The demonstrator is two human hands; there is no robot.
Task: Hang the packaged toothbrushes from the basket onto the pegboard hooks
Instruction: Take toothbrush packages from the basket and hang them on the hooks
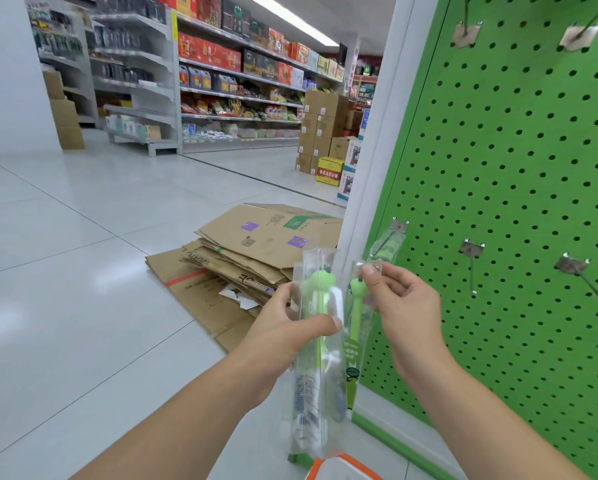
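- Orange-rimmed basket [342, 469] shows only as a corner at the bottom edge of the view, right under the hands; what it holds is out of sight.
- Left hand [290, 327] is curled round the middle of a clear toothbrush packet [316, 358] with a green frog-topped brush inside, thumb across the front, the packet standing nearly upright.
- Right hand [399, 299] pinches the top of a 2nd toothbrush packet [354, 317] between thumb and forefinger, so the packet hangs down below the grip and sits just beside the 1st one, likely touching it.
- Hanging step, judged from this: keep the pinch just below the packet's top so the hang hole stays free, turn the flat face toward the board, and thread the hole over a hook tip before letting go; whether the hole is clear of the fingers cannot be told.
- Green pegboard [519, 188] stands to the right; its near-left hook [392, 237] already carries a packet, and 2 bare hooks [472, 268] lie further right, the nearer a good target.
- Flattened cardboard boxes [252, 258] lie on the floor beyond the hands, with stocked shelves [235, 77] far behind.
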